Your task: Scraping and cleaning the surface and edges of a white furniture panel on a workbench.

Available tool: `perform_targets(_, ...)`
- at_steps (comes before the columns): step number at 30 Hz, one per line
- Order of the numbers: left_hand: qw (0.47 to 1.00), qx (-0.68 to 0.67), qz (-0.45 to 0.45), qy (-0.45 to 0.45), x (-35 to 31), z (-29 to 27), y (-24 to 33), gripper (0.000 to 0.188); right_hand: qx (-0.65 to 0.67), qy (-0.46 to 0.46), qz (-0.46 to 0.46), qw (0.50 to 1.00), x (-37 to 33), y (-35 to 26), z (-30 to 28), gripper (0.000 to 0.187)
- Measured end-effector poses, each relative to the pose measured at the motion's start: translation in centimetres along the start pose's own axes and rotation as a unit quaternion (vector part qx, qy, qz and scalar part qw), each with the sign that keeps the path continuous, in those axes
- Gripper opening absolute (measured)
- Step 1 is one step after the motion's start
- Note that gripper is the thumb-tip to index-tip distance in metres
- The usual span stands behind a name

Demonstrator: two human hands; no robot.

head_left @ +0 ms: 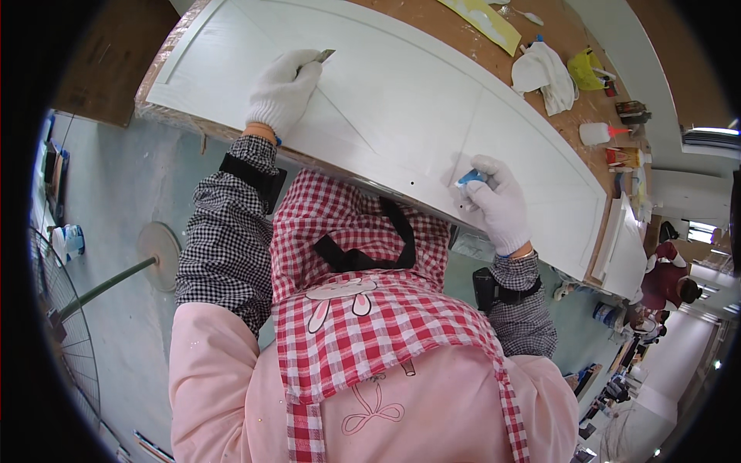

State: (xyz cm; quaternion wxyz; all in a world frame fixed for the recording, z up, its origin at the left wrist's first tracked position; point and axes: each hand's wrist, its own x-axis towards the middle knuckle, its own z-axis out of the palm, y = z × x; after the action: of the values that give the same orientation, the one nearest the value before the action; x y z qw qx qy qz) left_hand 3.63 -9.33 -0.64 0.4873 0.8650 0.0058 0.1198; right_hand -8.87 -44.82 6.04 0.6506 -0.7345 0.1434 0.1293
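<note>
A large white rectangular panel with a framed border (401,116) lies along the near edge of a brown workbench (557,32). The left hand, in a white knitted glove (284,91), grasps a small metal-tipped tool (326,55) above the panel's left part. The right hand, likewise gloved (500,204), pinches a small blue object (471,177) near the panel's near edge, right of centre; whether this object touches the surface cannot be told. Beyond the panel's far edge rest a crumpled white cloth (543,76) and a white plastic bottle with a red nozzle (594,134).

left hand (284,89): grey tool (326,55) | right hand (503,207): blue item (471,178) | white panel (409,100)
</note>
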Motion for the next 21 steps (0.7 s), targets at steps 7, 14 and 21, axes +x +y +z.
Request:
perform_targets(7, 1.000, -0.001, -0.015, -0.007, 0.1, -0.1, 0.2, 0.035, -0.158, -0.118, 0.003, 0.980, 1.5, -1.3, -0.2, 0.041)
perform_targets(14, 0.999, -0.009, -0.030, -0.003, -0.3, -0.1, 0.3, 0.036, -0.319, -0.100, -0.017, 0.942, 1.4, -2.9, 0.2, 0.040)
perform_targets(21, 1.000, 0.009, -0.017, -0.007, -0.3, -0.4, 1.0, 0.037, -0.392, -0.086, -0.022, 0.916, 1.1, -3.4, -0.5, 0.036)
